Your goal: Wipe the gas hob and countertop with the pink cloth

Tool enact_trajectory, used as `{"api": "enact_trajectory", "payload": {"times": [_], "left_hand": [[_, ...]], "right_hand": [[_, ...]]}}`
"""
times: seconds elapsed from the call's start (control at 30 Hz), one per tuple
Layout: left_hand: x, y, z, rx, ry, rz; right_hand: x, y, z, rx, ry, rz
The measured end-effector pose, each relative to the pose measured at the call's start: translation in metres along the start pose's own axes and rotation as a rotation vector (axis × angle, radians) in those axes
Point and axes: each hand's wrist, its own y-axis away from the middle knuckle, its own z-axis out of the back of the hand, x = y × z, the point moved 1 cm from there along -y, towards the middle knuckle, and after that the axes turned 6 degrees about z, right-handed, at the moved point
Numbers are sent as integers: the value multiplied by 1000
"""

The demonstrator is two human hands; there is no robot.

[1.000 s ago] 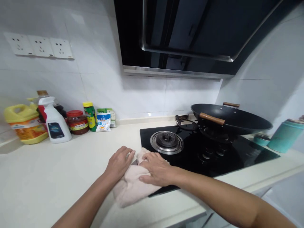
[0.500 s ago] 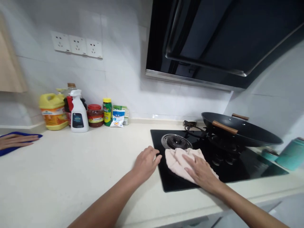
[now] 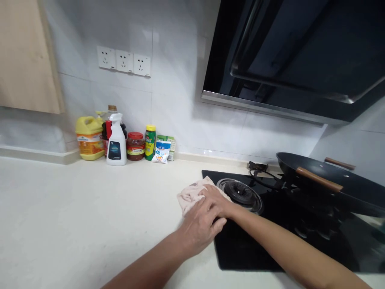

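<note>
My right hand (image 3: 216, 196) presses on a pale pink cloth (image 3: 190, 195), its fingers partly hidden by my left hand. The cloth lies bunched across the left edge of the black glass hob (image 3: 240, 253), partly on the cream countertop (image 3: 90, 224). Just in front, my left hand (image 3: 201, 224) overlaps the right one near the cloth, thumb apart from the fingers. Its fingertips are partly lost against the right hand, and whether they touch the cloth I cannot tell. Close beside my right hand is the round left burner (image 3: 240, 192).
A large wok (image 3: 325, 172) with wooden handles sits on the hob's right side. Along the wall stand a yellow jug (image 3: 90, 138), a white spray bottle (image 3: 116, 140), a red-lidded jar (image 3: 135, 146), a green bottle (image 3: 150, 143) and a packet (image 3: 161, 151). A range hood (image 3: 288, 60) hangs above.
My right hand has carried the cloth leftward from the hob's middle to its left edge. My left hand now overlaps it. Another person's hand and blue cloth have left the view, which has turned left.
</note>
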Motion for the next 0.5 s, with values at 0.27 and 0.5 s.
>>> {"api": "enact_trajectory", "payload": {"times": [0.27,0.5], "left_hand": [[4,3,-1,84,-109,2],[8,1,0,110,-130,-4]], "right_hand": [[-101,-79,-9,147,16,-200],[-184,-79,-7,136,-47,-313]]}}
